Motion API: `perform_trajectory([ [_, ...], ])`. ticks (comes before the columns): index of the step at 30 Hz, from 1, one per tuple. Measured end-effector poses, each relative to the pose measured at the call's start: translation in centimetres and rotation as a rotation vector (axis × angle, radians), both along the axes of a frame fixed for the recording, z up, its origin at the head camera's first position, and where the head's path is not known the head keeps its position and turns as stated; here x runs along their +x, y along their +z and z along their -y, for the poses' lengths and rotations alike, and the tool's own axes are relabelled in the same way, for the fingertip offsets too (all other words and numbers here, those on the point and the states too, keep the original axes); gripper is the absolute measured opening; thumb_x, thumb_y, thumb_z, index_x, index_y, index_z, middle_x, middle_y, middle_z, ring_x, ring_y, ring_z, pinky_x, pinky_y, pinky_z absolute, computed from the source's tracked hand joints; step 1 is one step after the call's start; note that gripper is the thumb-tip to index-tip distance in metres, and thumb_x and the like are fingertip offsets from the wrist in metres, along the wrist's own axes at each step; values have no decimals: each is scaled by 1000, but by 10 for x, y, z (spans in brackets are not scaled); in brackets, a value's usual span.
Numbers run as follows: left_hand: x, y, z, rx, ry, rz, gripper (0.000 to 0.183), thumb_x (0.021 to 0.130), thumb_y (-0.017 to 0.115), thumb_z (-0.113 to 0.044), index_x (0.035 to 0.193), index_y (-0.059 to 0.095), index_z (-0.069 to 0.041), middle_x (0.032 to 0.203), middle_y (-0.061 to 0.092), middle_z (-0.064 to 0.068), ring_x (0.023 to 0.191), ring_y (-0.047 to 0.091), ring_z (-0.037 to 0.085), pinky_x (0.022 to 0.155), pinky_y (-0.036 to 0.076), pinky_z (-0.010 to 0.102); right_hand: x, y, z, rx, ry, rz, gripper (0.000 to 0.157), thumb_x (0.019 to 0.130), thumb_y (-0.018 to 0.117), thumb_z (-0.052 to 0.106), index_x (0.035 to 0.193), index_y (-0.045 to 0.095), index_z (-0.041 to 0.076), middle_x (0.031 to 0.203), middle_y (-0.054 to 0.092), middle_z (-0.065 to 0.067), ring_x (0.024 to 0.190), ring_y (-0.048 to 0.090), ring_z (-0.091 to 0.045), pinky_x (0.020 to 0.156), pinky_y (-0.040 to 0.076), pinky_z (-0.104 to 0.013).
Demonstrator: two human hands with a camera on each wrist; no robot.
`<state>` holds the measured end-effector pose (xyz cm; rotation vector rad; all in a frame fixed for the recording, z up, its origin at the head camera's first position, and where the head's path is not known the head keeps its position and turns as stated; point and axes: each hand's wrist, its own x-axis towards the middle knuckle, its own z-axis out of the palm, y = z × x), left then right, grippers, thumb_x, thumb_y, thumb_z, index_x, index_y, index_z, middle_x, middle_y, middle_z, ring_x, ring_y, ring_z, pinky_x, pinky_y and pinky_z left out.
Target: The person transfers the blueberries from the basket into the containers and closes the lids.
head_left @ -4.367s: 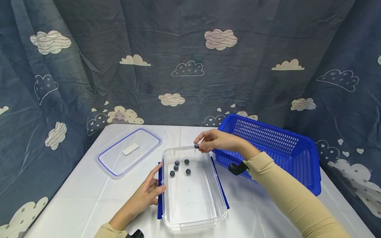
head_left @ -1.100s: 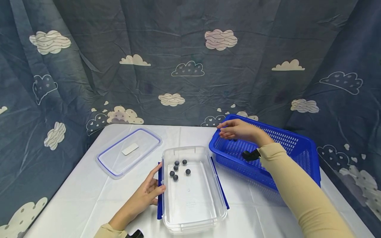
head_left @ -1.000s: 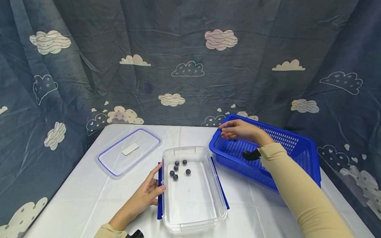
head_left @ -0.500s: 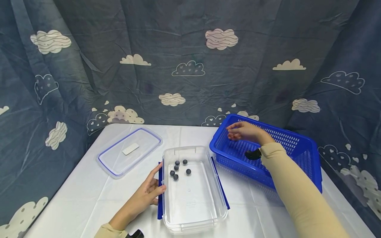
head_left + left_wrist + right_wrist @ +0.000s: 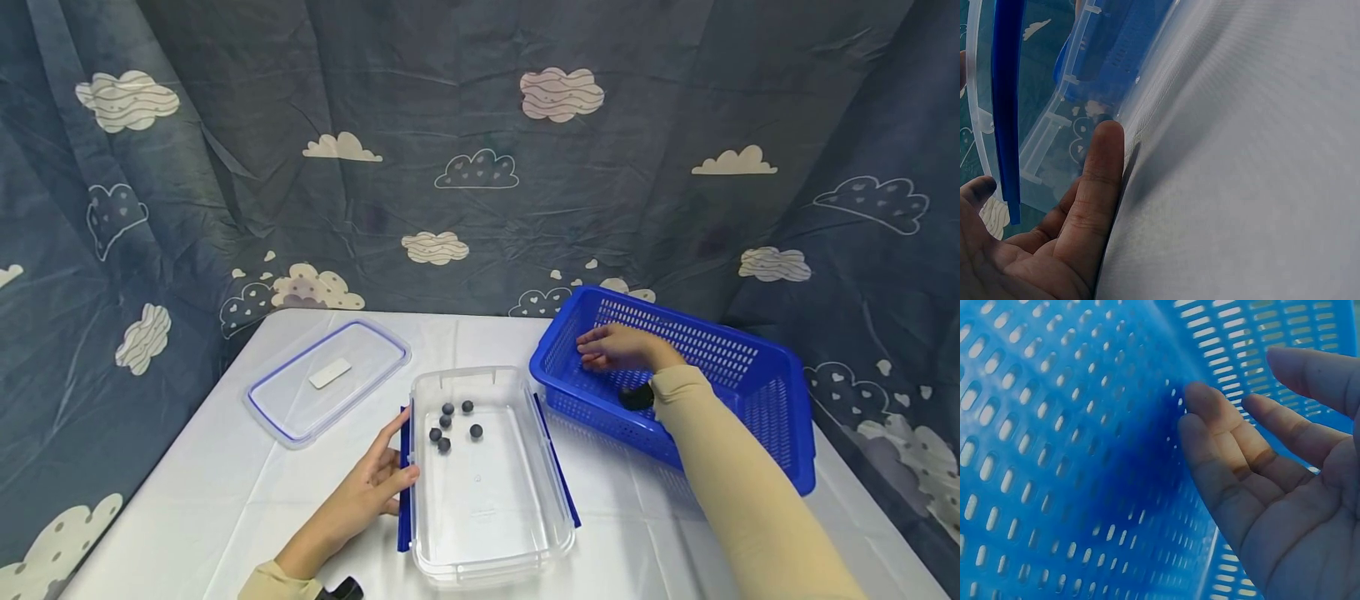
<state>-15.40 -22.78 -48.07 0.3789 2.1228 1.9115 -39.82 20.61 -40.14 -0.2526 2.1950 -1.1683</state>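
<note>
My right hand is down inside the blue basket, near its left end. In the right wrist view its fingers are loosely bent beside the perforated wall, with nothing seen between them. My left hand rests along the left side of a clear plastic food container, its thumb at the rim. In the left wrist view a straight finger lies low against the container's side, under the blue latch flap. Several small dark blueberries lie toward the container's far left.
A clear lid with a blue seal and a white label lies flat at the back left. White cloth covers the table. A dark cloud-print curtain hangs behind and at both sides.
Earlier my right hand pinched a blueberry over the container's far rim; one more blueberry now lies inside. That hand then moved over the basket and down into it. My left hand stayed put.
</note>
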Motion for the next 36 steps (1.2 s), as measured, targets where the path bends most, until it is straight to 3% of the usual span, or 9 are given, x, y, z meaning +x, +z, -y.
perform_trajectory([
  [8,-1,-1,0,5,1,-1,81,111,59,-23,173,9,-37,125,56,27,101,68,23,76,69,42,1,-2,1,27,12,41,54,116,47,19,158,37,-14,107,62,-7,99,60,-17,96,57,-31],
  [18,0,-1,1,12,-4,-4,81,111,59,-22,173,10,-37,125,55,29,102,68,23,77,69,42,-2,-6,0,63,-1,29,51,116,48,20,154,44,-12,115,65,-12,105,63,-20,102,59,-35],
  [24,0,-1,0,8,-4,-5,81,111,59,-24,173,10,-37,126,55,30,102,68,23,77,69,42,-1,-4,-9,46,-62,-18,49,116,43,13,156,41,-14,126,65,-18,105,67,-20,105,60,-40],
  [30,-1,-1,1,19,-12,-19,82,111,59,-21,174,8,-35,126,54,31,102,69,24,77,69,43,-1,-3,-18,52,-158,-62,46,115,43,10,155,41,-13,122,65,-18,102,68,-20,104,61,-42],
  [36,0,0,1,28,-12,-18,83,111,59,-21,174,8,-34,125,55,30,103,69,24,77,69,43,-3,-6,-18,43,-148,-60,45,113,44,7,153,41,-14,114,67,-15,97,69,-18,95,62,-37],
])
